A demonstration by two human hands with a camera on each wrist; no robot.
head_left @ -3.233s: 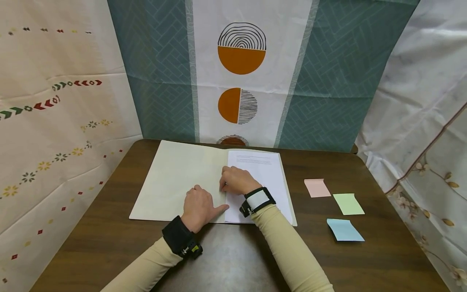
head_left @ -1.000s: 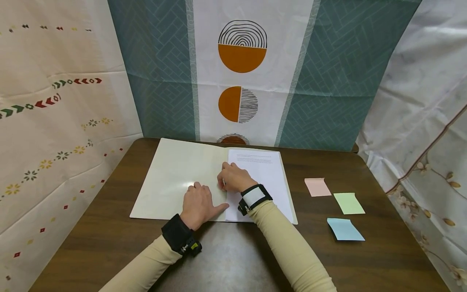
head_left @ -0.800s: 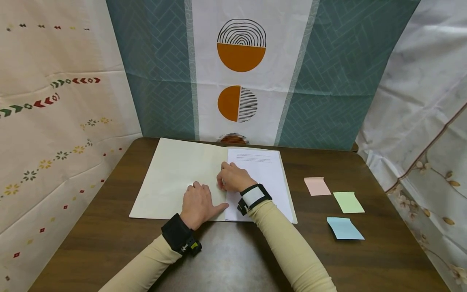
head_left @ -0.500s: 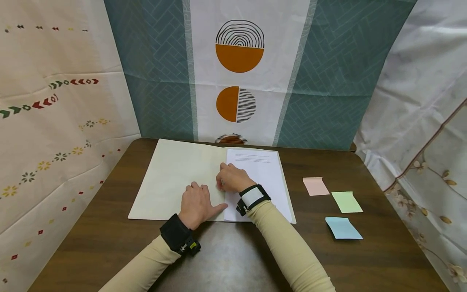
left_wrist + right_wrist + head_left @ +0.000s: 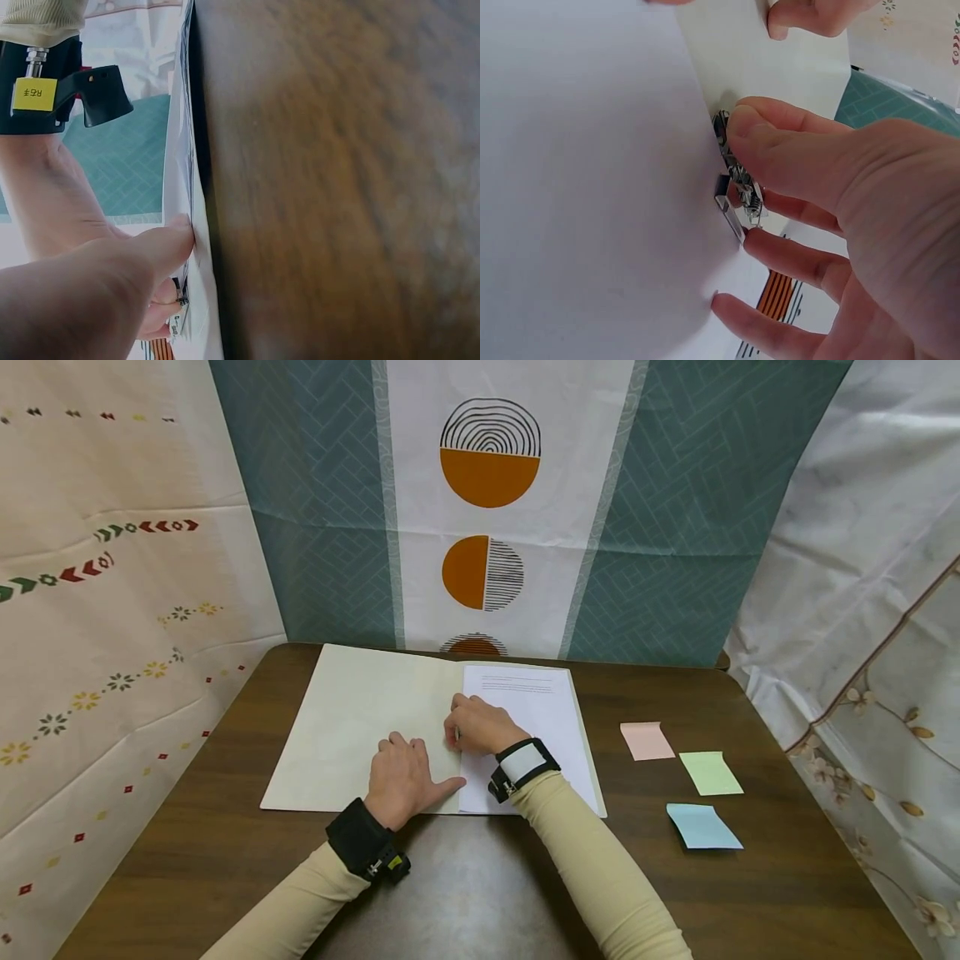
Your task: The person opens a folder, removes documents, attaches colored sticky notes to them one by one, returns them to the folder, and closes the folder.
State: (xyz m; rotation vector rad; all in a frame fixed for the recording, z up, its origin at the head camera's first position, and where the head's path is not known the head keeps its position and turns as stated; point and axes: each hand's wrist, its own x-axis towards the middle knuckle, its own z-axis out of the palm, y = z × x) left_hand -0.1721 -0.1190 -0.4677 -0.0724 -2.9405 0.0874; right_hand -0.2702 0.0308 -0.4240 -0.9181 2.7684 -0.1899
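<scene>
An open cream folder point(image 5: 352, 710) lies on the table, with white printed sheets point(image 5: 543, 718) on its right half. My left hand point(image 5: 401, 785) rests on the left cover near the front edge, its thumb stretched to the edge of the sheets. Over the spine, my right hand point(image 5: 483, 725) holds a metal file clip point(image 5: 739, 176) at the sheets' left edge. Seen from the right wrist, the thumb and index finger pinch the clip's long metal part, and the other fingers reach past it over the paper. The head view mostly hides the clip behind that hand.
Right of the folder lie three sticky notes: pink point(image 5: 647, 741), green point(image 5: 711, 773) and blue point(image 5: 703, 827). They sit on a dark brown wooden table point(image 5: 195, 868). Patterned cloths point(image 5: 322, 527) hang behind it and at both sides.
The left fingers are slightly more spread than 3.2 s ago. My right hand has stayed at the clip, and the folder and notes shift only a little with the head view.
</scene>
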